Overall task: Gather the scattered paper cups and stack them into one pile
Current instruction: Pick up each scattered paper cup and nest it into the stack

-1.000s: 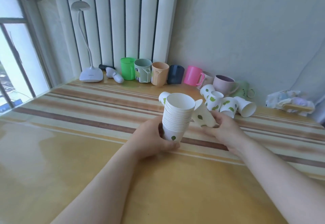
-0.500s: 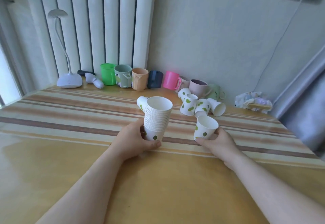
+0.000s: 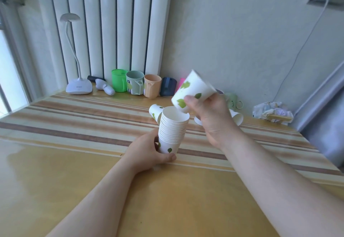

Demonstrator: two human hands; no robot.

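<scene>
A stack of white paper cups with green leaf prints stands on the striped table, and my left hand grips its base. My right hand holds a single paper cup tilted in the air, its bottom just above the stack's open top. One loose paper cup lies on its side just behind the stack. More loose cups lie behind my right hand, mostly hidden by it.
A row of coloured plastic mugs lines the back wall, next to a white desk lamp and a small white device. A pale green mug and crumpled wrappers sit at the back right. A radiator stands behind.
My right hand has picked a single cup off the table, lifted it and brought it left, over the top of the stack. My left hand keeps holding the stack.
</scene>
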